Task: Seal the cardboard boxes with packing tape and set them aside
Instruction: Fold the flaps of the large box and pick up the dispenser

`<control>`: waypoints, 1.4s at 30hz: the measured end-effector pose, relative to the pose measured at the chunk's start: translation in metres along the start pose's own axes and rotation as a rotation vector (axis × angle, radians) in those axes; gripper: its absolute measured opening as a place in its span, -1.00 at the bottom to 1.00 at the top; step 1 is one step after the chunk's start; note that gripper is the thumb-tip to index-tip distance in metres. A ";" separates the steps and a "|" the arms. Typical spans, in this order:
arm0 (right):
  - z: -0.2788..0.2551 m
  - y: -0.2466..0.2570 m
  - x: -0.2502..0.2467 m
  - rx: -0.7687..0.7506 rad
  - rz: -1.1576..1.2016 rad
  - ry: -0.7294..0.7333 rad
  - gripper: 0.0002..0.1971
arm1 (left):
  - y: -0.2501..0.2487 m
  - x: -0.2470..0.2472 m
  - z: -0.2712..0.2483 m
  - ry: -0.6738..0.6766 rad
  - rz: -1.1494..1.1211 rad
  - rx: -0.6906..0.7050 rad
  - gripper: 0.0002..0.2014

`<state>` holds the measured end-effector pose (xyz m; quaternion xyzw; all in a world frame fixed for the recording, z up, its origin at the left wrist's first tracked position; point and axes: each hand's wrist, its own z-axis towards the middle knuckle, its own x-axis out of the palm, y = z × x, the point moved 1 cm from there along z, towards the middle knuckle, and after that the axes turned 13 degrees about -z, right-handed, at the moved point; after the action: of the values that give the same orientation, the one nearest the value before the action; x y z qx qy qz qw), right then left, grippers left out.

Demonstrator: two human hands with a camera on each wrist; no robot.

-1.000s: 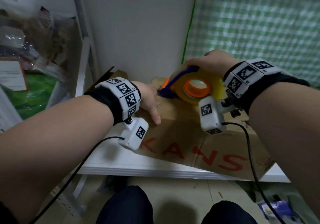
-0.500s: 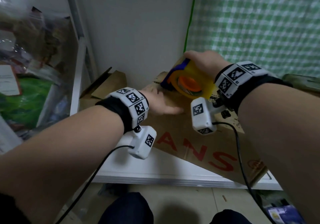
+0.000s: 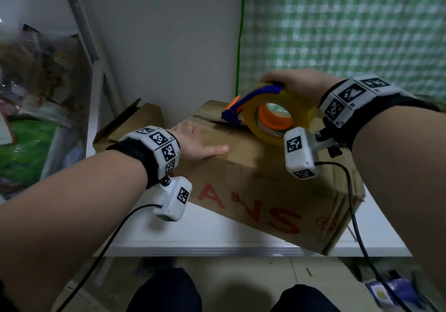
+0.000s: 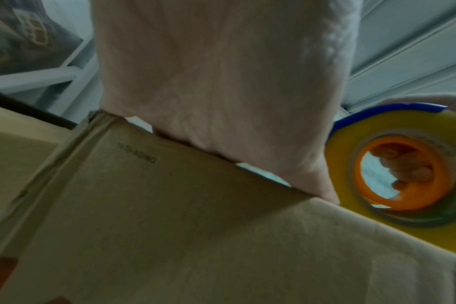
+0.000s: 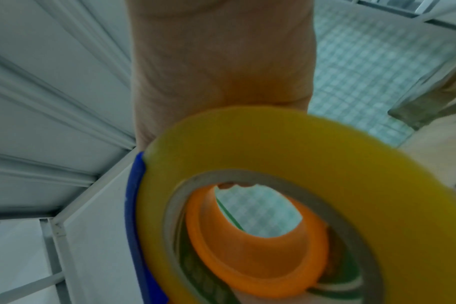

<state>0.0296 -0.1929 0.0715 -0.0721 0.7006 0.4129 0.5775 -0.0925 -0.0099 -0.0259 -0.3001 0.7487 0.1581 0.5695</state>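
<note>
White shelf (image 3: 217,234): cardboard box (image 3: 253,191), small print "ANTI-AGING", red "ANS".

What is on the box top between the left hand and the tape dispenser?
Only bare cardboard of the box lies between the left hand and tape dispenser, in the head view.

The left hand (image 3: 195,143) now lies flat on the box (image 3: 260,186) top, thumb stretched toward the dispenser (image 3: 268,111), where a second ago it curled over the near edge. The right hand (image 3: 296,85) has tipped the dispenser up so its blue nose meets the flap seam.
</note>
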 end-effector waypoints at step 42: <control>0.025 -0.055 -0.013 0.102 0.322 0.110 -0.60 | -0.052 -0.053 0.061 0.294 -0.027 0.310 0.17</control>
<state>0.0844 -0.2172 0.0562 0.0478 0.7537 0.4595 0.4675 -0.0041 0.0002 0.0117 -0.2388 0.8350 -0.0122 0.4957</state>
